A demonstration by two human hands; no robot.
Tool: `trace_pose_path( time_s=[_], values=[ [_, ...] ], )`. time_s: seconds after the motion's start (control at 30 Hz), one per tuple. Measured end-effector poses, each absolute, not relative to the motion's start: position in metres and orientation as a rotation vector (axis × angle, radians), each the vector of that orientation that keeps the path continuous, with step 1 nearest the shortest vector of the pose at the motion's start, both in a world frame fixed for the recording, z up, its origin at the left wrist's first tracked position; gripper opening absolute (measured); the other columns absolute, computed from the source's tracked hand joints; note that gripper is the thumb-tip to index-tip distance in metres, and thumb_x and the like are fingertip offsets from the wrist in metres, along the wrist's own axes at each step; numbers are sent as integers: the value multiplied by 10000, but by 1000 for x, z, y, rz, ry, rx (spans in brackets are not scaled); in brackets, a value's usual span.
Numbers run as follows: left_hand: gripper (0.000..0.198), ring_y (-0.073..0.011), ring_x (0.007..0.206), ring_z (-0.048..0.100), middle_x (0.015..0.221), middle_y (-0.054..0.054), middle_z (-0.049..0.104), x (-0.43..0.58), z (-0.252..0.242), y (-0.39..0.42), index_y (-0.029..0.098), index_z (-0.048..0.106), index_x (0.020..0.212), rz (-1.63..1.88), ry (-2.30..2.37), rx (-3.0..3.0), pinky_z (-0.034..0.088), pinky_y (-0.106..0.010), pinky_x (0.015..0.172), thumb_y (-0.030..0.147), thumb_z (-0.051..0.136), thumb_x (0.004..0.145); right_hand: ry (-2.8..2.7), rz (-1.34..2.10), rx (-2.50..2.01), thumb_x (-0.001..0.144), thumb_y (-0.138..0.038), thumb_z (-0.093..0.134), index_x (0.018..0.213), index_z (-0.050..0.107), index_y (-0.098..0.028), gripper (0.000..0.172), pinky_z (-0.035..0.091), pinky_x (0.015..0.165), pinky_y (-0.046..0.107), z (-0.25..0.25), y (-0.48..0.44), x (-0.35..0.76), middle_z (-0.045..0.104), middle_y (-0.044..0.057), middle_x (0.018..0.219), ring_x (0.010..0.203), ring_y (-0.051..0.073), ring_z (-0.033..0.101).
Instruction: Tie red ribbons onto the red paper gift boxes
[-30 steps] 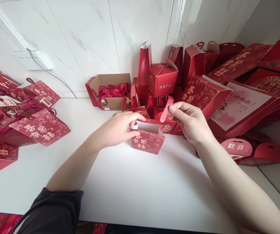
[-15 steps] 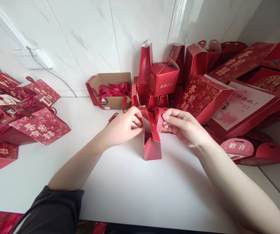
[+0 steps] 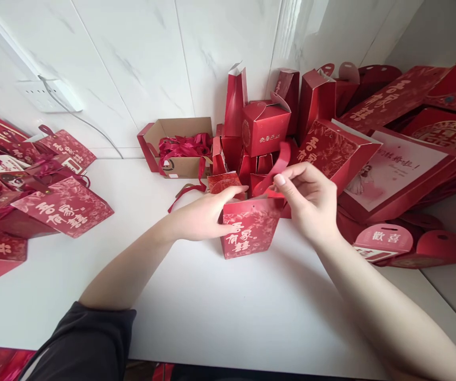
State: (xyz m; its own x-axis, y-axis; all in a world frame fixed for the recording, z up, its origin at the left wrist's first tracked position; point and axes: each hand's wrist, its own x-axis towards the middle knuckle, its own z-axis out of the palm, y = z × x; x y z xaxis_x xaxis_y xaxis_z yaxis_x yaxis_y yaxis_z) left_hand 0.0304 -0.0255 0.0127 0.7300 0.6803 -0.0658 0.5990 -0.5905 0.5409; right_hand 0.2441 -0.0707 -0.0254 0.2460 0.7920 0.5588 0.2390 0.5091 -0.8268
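In front of me a red paper gift box [image 3: 253,228] stands on the white table, its broad face with gold characters toward me. My left hand [image 3: 206,211] grips its left side, the thumb on the front face and the fingers over the top edge. My right hand [image 3: 311,196] pinches a red strap [image 3: 277,166] between thumb and forefinger, just above the box's right top corner. The strap's upper end curls up free; whether its lower end touches the box I cannot tell. A ribbon end [image 3: 184,196] lies behind my left hand.
A cardboard box [image 3: 186,168] holding dark red ribbons stands by the wall. Several red gift boxes [image 3: 267,127] are stacked behind and to the right. Finished-looking boxes with ribbons [image 3: 66,206] lie at the left. A socket strip [image 3: 48,96] with a cable is on the wall.
The gift box has turned from its narrow side to its broad printed face toward me. My left hand has shifted its hold onto that face. The strap in my right hand has swung upward.
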Motion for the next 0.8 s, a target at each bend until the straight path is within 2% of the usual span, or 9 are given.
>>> trace_pose_path(
  time_s=[0.1,0.2,0.33,0.43,0.5,0.63,0.8],
  values=[
    [558,-189,699,654,915,-26,702,34,11,-30,252,470,1335,90,972,2362,445,-267,562,365,617,809,-1399,92,-1122,923,-323,619,853,582,-227,125,482,603,291,-30,-73,243,634,20,785,681,160,605],
    [392,-187,588,603,725,-1,635,37,8,-36,226,511,1144,51,1066,2365,357,-262,455,418,599,815,-1581,-205,-1199,952,-248,548,876,568,-223,83,460,573,286,-38,-71,242,650,35,820,681,160,600],
    [422,-247,699,640,799,-63,644,40,7,-43,191,503,986,172,1336,2568,368,-288,521,579,551,828,-1721,-362,-1256,971,-209,499,926,550,-221,69,443,536,269,-48,-68,240,657,42,875,705,157,615],
    [489,-243,627,618,728,-61,626,39,8,-44,171,519,985,220,1481,2678,360,-301,547,641,489,851,-1733,-370,-1257,973,-215,509,935,551,-221,57,450,526,256,-51,-67,239,661,41,880,722,155,633],
    [450,-223,589,601,657,-27,600,38,10,-44,184,548,990,240,1413,2643,359,-290,539,609,536,842,-1754,-386,-1250,978,-227,506,943,560,-225,64,465,536,258,-51,-67,239,671,44,886,749,163,651],
    [315,-200,611,603,639,10,617,36,10,-41,237,620,1072,429,1198,2444,380,-275,530,419,642,816,-1795,-454,-1198,980,-231,514,972,582,-233,69,494,542,264,-50,-67,242,696,45,902,775,169,680],
    [108,-173,586,589,664,2,645,36,8,-34,238,700,878,578,1080,2359,394,-277,535,305,650,809,-1812,-535,-1112,964,-214,551,1019,603,-263,90,512,544,272,-53,-65,249,712,38,889,795,173,691]
  ],
)
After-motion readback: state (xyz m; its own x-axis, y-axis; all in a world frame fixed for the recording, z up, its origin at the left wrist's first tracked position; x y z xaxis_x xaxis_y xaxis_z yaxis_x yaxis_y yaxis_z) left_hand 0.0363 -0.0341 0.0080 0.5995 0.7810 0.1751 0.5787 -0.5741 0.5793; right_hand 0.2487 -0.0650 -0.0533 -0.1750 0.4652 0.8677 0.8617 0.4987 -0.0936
